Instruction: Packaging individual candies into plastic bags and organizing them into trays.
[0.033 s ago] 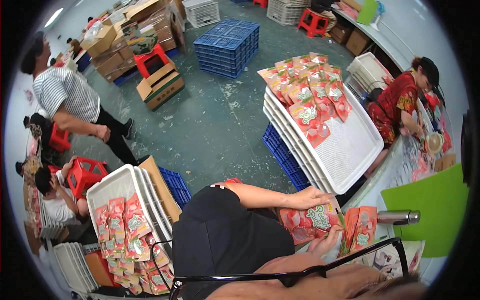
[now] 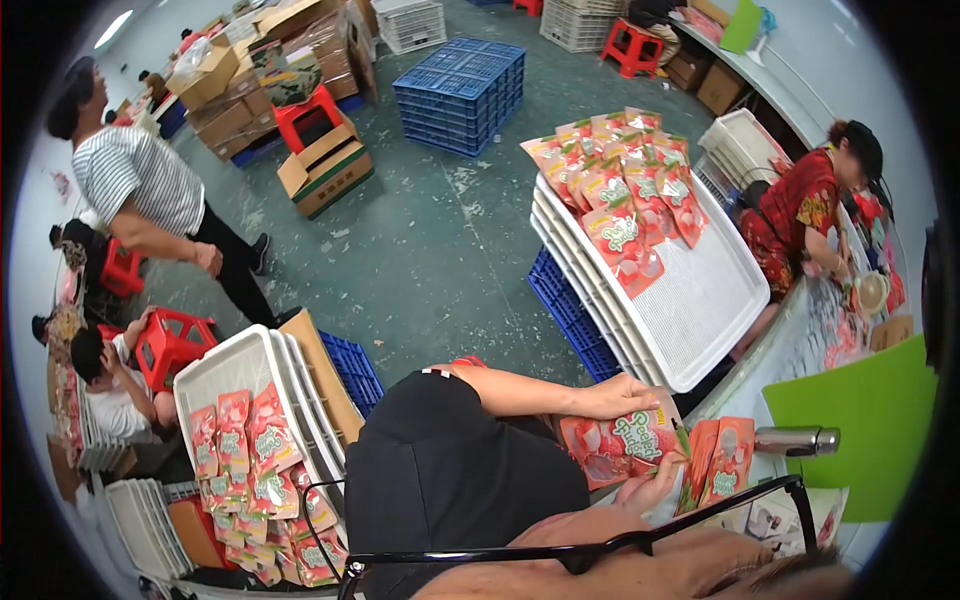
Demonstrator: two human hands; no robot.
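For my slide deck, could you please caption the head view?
Both hands, left and right, hold a red pouch beside stacked white trays of pouches.

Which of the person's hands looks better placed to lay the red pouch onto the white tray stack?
Probably the left hand: it grips the red pouch on the edge nearest the white tray stack. The right hand holds the far edge.

left hand [image 2: 622,397]: arm stretched across the body, fingers curled over the top, gripping | right hand [image 2: 655,487]: tucked underneath, palm up, fingers cupped, gripping too
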